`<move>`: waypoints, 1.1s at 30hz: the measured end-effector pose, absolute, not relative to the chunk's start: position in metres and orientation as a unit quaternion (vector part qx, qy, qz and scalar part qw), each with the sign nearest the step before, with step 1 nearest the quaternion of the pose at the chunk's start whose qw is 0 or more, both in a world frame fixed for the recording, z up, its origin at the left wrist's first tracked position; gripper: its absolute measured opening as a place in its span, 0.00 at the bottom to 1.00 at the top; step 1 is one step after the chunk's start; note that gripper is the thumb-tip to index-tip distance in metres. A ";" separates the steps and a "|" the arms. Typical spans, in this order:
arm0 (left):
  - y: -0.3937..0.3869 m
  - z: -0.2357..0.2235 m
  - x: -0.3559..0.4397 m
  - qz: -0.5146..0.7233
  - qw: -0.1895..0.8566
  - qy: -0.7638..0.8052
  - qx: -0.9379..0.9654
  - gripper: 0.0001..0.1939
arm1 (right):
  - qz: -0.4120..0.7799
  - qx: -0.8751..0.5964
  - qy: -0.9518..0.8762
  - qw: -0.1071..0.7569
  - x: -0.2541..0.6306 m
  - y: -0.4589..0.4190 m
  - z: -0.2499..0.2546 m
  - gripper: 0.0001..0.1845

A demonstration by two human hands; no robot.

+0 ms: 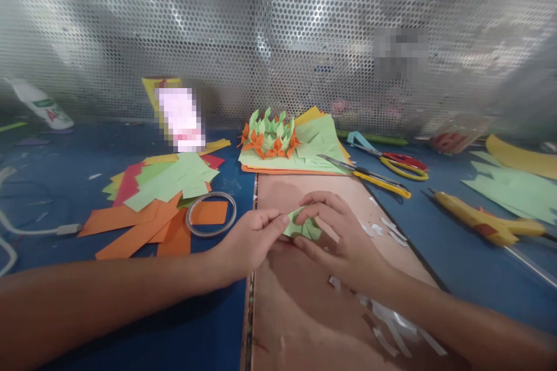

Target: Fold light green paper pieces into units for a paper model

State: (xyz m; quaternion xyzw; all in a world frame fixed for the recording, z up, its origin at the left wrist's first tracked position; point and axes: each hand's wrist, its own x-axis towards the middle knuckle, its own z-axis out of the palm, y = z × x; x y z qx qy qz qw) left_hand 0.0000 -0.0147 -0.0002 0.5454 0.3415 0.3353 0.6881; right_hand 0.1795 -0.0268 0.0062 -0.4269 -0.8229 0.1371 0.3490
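The fingers of the right hand (343, 237) hid part of the green paper (308, 229), so its full shape could not be told. Far left, pixelation masked a tilted object (179, 116); far right, a clear container (455, 133) was blurred. The white cable (39, 231) ran off the left edge.

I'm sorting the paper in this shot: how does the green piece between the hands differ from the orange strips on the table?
The green piece is held between the left hand and right hand; the orange strips lie on the blue table. The green piece looks folded; the orange strips look flat. Both look like paper.
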 end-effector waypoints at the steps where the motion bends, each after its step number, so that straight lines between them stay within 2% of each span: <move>1: -0.015 0.000 0.000 0.335 0.692 0.339 0.542 0.16 | 0.137 -0.426 -0.823 0.350 0.180 -0.026 0.006 0.09; 5: -0.015 0.002 0.001 0.321 0.696 0.337 0.547 0.12 | 0.125 -0.431 -0.825 0.345 0.182 -0.024 0.005 0.03; 12: -0.020 0.004 0.001 0.282 0.641 0.303 0.646 0.14 | 0.135 -0.423 -0.821 0.359 0.181 -0.023 0.008 0.04; 19: -0.021 0.003 0.002 0.286 0.627 0.316 0.652 0.11 | 0.145 -0.422 -0.820 0.358 0.178 -0.024 0.008 0.05; 33: -0.021 0.000 0.004 0.279 0.663 0.292 0.630 0.12 | 0.150 -0.445 -0.801 0.372 0.177 -0.027 0.005 0.03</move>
